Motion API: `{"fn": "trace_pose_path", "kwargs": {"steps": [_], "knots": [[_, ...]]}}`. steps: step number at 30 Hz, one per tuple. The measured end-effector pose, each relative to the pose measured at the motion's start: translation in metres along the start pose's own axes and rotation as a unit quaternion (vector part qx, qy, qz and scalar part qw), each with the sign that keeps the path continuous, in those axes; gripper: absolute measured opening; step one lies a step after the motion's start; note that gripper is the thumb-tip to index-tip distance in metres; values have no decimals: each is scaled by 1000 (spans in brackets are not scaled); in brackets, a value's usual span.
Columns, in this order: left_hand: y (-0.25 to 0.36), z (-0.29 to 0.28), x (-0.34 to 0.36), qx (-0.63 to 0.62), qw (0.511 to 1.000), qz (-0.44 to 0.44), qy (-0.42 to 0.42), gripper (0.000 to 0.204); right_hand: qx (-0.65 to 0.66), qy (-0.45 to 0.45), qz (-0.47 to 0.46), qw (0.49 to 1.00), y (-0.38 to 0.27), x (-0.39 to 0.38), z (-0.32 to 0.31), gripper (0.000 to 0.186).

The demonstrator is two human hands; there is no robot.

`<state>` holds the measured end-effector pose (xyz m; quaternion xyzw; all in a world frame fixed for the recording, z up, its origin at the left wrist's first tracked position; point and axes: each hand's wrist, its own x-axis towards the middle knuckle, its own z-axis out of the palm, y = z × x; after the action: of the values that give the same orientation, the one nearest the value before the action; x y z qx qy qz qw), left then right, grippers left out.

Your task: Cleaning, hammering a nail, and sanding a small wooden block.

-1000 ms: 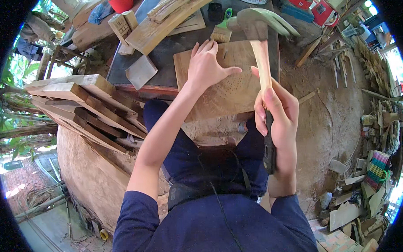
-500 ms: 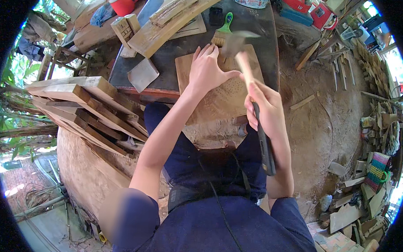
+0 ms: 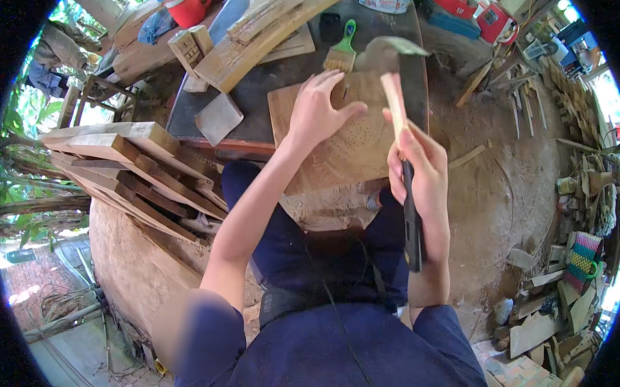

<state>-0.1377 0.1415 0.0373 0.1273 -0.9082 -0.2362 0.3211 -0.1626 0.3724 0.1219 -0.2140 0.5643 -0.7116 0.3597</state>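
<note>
The head camera looks down on a person in dark blue clothes seated at a dark table (image 3: pixel 256 118), with both bare hands over a wooden board (image 3: pixel 356 144). The board lies at the near side of the table, its near end reaching past the table's edge toward the person's knees, and its face carries a patch of small dark dots. The left hand (image 3: pixel 318 112) is spread over the board's left half, thumb apart from the fingers and nothing clasped; whether it presses down cannot be told. In the gap between thumb and fingers shows a slim dark thing, too small to make out. The right hand (image 3: pixel 420 166) is wrapped firmly around a hammer (image 3: pixel 393 97), its dark grip pointing back along the forearm and its blurred head over the board's far right part; contact there cannot be judged. Just beyond the left fingertips lies a brush (image 3: pixel 341 55) with a green handle. Left of the board rest a pale square plate (image 3: pixel 219 119) and a long, thick timber (image 3: pixel 250 55), with a carved block (image 3: pixel 186 51) beside it. Planks (image 3: pixel 120 146) are stacked at the person's left.
</note>
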Motion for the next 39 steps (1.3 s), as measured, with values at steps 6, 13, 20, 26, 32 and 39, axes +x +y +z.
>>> {"fn": "trace_pose_path", "kwargs": {"steps": [6, 13, 20, 26, 32, 39], "knots": [[1, 3, 0, -163, 986, -33, -16, 23, 2, 54, -40, 998, 34, 47, -23, 43], [-3, -2, 1, -98, 994, 36, 31, 16, -30, 62, -21, 997, 60, 59, -20, 41], [6, -3, 2, -122, 991, -52, 5, 15, -72, 56, -3, 996, 55, 60, -16, 40], [0, -4, -1, -146, 988, -49, 33, 15, -76, 52, -8, 996, 54, 62, -16, 39], [2, -2, -1, -118, 993, -18, 10, 15, -63, 51, -9, 997, 56, 62, -18, 39], [-4, 5, -2, -123, 992, 30, 21, 11, 18, 53, 33, 998, 43, 61, -24, 42]]}}
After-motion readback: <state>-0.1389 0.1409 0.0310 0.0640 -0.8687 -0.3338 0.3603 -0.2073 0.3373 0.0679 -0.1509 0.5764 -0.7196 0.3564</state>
